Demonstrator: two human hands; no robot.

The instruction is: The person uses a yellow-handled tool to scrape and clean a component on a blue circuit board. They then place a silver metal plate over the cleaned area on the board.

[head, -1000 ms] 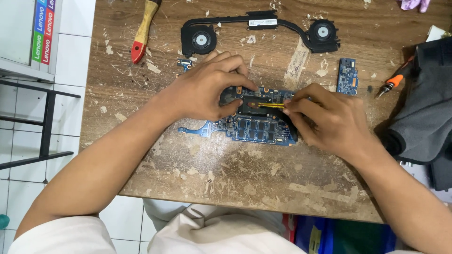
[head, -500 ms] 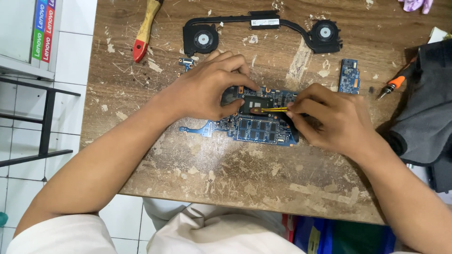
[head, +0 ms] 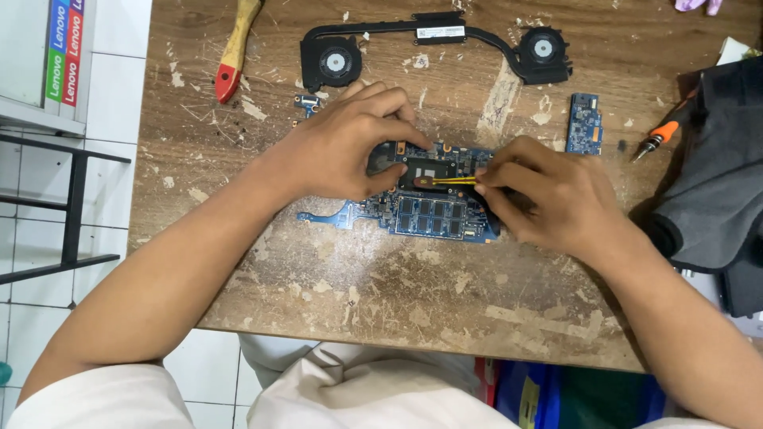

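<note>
Motherboard: the blue circuit board (head: 425,213) lies flat near the middle of the worn wooden table (head: 381,302), just where it lay a second ago.
Change: your yellow-handled tool (head: 453,180) has barely shifted; its tip stays on the dark chip area.
Meaning: you look to be still working that one spot.
Right hand (head: 548,199): pinched around the tool.
Left hand (head: 346,143): curled over the board's upper left edge, pressing it down.
Around: twin-fan heat pipe (head: 433,44) above, small blue board (head: 584,123) and orange screwdriver (head: 660,139) to your right.
</note>
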